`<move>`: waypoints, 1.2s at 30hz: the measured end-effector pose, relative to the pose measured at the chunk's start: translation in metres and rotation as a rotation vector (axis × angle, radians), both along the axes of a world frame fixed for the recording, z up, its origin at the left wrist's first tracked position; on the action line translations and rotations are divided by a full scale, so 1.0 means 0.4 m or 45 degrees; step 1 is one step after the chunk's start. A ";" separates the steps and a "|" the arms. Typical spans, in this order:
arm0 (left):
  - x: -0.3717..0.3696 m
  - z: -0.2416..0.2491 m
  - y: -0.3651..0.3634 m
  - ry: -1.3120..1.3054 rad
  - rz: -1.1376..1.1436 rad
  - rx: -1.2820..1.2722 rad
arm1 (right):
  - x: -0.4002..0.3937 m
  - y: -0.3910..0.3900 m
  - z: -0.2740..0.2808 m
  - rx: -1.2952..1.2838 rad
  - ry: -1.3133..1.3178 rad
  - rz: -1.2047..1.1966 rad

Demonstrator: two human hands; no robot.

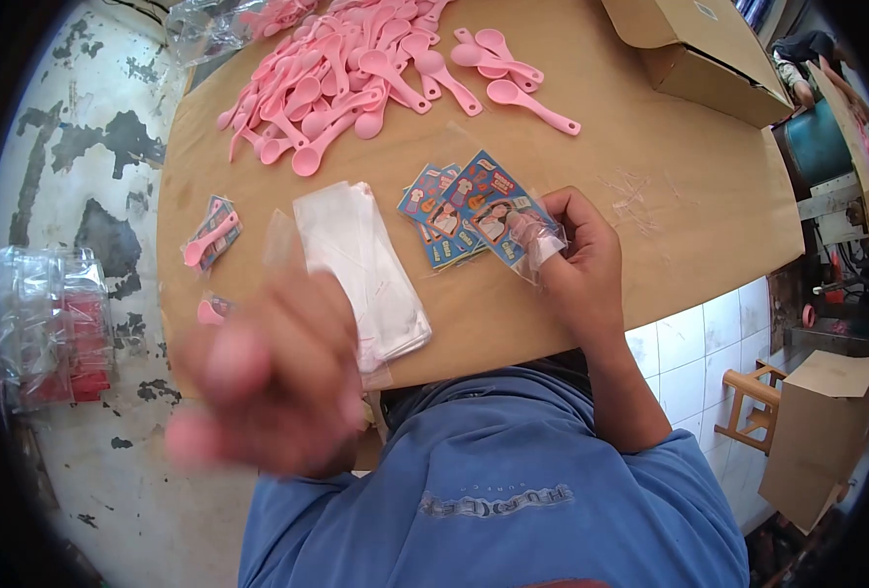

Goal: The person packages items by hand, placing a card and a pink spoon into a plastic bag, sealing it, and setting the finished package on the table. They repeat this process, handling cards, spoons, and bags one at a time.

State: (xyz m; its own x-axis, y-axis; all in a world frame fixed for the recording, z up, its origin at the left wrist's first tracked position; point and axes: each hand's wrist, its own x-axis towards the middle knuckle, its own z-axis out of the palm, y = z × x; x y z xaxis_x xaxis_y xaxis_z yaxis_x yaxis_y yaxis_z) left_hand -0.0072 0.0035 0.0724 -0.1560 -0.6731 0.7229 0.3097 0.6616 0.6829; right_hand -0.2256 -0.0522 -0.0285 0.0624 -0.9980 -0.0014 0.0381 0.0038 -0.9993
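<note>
Close to the camera, my left hand [273, 367] is smeared by motion, and I cannot tell what its fingers hold. It overlaps the lower left of a stack of clear plastic bags [366, 274] on the table. My right hand [581, 250] pinches a blue printed card [493, 208] in a clear plastic sleeve, thumb on top. Beneath and left of that card lie more of the same cards [434, 211], fanned out. At the table's left side, a pink measuring spoon [213, 238] rests on a card. Another pink spoon [211, 312] shows beside my left hand.
A large heap of pink spoons [346, 73] covers the far side of the brown table [689, 265]. An opened cardboard box [699, 59] stands back right. Bagged goods [47, 323] are at the left. On the floor at right are a wooden stool [751, 402] and another carton [815, 441].
</note>
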 end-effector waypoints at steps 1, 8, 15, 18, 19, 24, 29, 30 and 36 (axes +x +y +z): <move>-0.026 0.036 0.006 -0.100 -0.172 -0.048 | 0.002 0.001 0.006 -0.012 0.033 0.017; -0.147 0.079 0.076 -0.271 -0.624 -0.168 | 0.009 -0.003 -0.013 -0.018 -0.027 0.034; -0.151 0.063 0.060 -0.207 -0.598 -0.148 | -0.007 0.002 -0.025 -0.049 0.016 0.059; -0.140 0.057 0.063 -0.209 -0.598 -0.130 | 0.000 -0.001 -0.022 -0.039 0.015 0.059; -0.133 0.056 0.064 -0.202 -0.590 -0.129 | -0.003 -0.001 -0.021 -0.039 0.023 0.065; -0.105 0.043 0.067 -0.176 -0.559 -0.131 | 0.002 0.003 -0.017 -0.041 0.044 0.075; -0.094 0.035 0.071 -0.162 -0.543 -0.137 | 0.006 0.006 -0.013 -0.009 0.013 0.096; -0.092 0.034 0.074 -0.165 -0.546 -0.139 | 0.006 0.011 -0.013 -0.008 0.013 0.095; -0.084 0.033 0.073 -0.179 -0.566 -0.134 | 0.008 0.007 -0.012 -0.029 0.043 0.089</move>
State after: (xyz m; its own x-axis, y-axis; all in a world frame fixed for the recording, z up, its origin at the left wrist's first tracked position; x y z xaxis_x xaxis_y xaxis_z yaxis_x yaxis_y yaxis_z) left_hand -0.0406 0.0329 0.0856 -0.5133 -0.4434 0.7348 0.4877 0.5538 0.6749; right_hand -0.2224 -0.0493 -0.0333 0.1323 -0.9910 0.0183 0.0045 -0.0178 -0.9998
